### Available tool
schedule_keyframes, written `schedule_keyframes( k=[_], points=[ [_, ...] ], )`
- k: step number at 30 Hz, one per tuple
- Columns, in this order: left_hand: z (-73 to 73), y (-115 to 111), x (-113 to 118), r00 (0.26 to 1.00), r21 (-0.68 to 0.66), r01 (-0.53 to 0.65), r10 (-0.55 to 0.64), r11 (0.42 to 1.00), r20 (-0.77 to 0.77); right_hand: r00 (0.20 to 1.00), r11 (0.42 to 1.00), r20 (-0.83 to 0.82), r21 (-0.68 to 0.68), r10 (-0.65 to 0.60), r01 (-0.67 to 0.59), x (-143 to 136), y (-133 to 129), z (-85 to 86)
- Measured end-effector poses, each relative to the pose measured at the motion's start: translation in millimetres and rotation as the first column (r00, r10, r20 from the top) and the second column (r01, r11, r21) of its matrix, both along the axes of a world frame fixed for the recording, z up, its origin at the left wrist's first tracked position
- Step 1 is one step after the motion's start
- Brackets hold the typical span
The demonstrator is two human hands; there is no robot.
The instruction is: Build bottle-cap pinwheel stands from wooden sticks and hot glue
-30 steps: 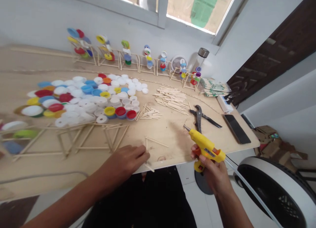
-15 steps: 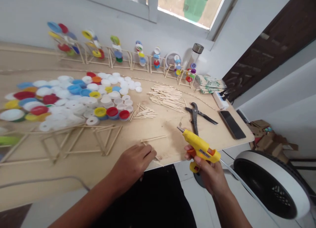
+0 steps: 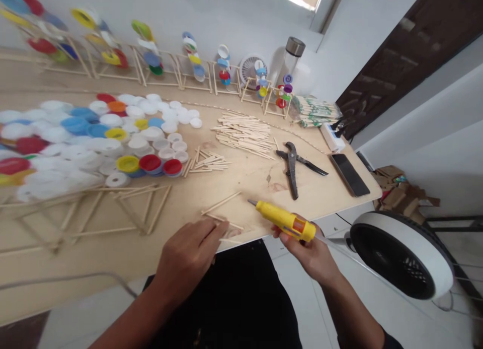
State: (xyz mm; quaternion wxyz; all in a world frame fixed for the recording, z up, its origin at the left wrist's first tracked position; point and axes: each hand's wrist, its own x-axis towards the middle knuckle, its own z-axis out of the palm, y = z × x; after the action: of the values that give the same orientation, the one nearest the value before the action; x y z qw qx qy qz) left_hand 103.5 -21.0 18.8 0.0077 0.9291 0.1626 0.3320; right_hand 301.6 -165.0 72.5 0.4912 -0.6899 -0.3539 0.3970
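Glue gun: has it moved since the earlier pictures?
Yes, to the left. Judged against the dark cutting tool, the glue gun has shifted left, its nozzle now farther from that tool and nearer the left hand.

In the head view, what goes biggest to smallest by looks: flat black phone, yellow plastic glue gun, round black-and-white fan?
1. Round black-and-white fan
2. Yellow plastic glue gun, partly hidden
3. Flat black phone
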Motion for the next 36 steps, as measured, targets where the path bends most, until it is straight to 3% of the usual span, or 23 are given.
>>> schedule_keyframes(
  k=[6,11,21,31,36],
  points=[
    [1.3,1,-1,1.0,-0.009,0.003,-0.003,1.0,0.004,0.964,0.984,0.209,-0.104,0.164,-0.144,-6,-10,8.3],
    [-2.4,4,0,0.999,-0.018,0.043,-0.043,0.999,0.016,0.929,0.979,0.318,-0.129,0.189,-0.155,-13,-15,6.4],
    [1.6,4,3,0.999,-0.027,0.04,-0.04,0.999,0.002,0.918,0.979,0.356,-0.162,0.173,-0.121,-16,-14,0.3],
    [-9.6,4,-1,0.999,-0.093,0.05,-0.05,0.994,0.001,0.91,0.963,0.363,-0.244,0.201,-0.116,-16,-17,-5.5],
    [-7.7,4,1,0.998,-0.089,0.058,-0.058,0.994,0.003,0.913,0.954,0.348,-0.275,0.213,-0.118,-16,-16,-5.3]
  ],
)
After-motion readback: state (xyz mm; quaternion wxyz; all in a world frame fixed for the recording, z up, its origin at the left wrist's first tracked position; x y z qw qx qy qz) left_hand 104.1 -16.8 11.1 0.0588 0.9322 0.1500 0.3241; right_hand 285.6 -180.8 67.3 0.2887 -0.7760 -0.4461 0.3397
